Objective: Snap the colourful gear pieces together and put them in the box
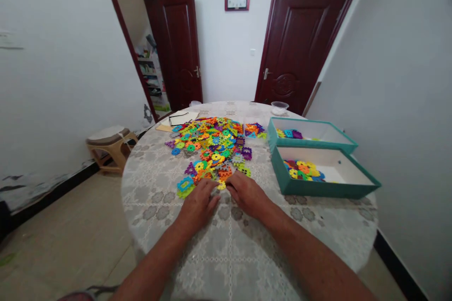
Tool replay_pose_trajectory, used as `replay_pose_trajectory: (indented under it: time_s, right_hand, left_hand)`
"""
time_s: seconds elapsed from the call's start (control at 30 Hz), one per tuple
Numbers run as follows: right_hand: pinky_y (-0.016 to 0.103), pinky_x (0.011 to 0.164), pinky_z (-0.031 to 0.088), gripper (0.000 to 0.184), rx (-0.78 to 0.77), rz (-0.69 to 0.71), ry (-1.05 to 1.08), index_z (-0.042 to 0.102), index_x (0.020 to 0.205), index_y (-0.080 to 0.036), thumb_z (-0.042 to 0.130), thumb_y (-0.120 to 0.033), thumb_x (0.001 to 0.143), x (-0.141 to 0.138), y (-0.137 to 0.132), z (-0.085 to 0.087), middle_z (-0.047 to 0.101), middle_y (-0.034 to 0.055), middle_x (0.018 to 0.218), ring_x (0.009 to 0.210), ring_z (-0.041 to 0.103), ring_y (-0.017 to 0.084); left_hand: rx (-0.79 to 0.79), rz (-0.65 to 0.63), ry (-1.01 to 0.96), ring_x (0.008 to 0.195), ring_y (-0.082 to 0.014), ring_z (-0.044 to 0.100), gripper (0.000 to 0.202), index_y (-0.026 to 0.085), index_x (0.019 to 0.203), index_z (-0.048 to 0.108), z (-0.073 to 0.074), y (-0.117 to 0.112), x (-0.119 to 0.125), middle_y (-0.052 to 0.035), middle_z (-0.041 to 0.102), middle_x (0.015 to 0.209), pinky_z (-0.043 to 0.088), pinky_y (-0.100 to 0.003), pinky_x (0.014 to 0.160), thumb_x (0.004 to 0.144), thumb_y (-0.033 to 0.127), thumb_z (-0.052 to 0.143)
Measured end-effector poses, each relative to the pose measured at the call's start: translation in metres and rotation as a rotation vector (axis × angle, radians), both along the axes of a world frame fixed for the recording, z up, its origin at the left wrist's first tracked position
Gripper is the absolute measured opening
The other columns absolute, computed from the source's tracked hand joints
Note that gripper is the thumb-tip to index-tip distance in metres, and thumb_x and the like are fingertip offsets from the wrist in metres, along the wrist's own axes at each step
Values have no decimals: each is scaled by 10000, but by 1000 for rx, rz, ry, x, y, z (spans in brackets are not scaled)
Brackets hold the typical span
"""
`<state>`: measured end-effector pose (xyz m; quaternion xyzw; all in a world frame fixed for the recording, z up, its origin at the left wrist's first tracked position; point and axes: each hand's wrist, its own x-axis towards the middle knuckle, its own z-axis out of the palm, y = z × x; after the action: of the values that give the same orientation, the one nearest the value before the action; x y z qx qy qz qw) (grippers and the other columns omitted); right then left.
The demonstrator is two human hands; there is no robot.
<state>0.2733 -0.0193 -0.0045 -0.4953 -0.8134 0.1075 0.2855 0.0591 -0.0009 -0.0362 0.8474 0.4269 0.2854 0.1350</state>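
A small yellow flower-shaped plastic piece (221, 185) lies between my two hands at the near edge of a heap of colourful interlocking pieces (212, 138). My right hand (247, 194) is closed, its fingertips pinching the right side of the yellow piece. From the other side, the forefinger of my left hand (199, 201) reaches to the yellow piece, while the thumb is spread away from it. Beside my left hand are a blue square piece (185, 183) and a lime green piece (186, 192). Orange pieces (225, 172) lie just beyond my fingertips.
On the right stand a green box (326, 190) with several flower-shaped pieces inside and another teal-rimmed box (314, 124) behind it. A clear tray (254, 137) holds more pieces. Glasses (178, 116) rest on papers at the back left; a plastic bowl (279, 107) stands at the far edge.
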Motion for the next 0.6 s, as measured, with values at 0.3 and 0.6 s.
replay_pose_trajectory:
  time_s: [0.3,0.6]
  right_hand:
    - [390,957,487,185,452,-507,151,664,1085,-207,486,-231,1039,88,0,52,656,118,1048,1024,602,261]
    - [484,974,426,237,506,-835,13,700,1096,-153,505,-205,973,147,6,33,678,175,1099,1088,558,316]
  left_hand:
    - [-53,186,448,1122,-291,678,221,178,1187,627,24,15,38,-153,610,1256,552,-386,924,979,251,612]
    - [-113,297,444,1135,-263,664,248,209,1209,608,25,10,42,-115,631,1200,519,-323,893,973,273,651]
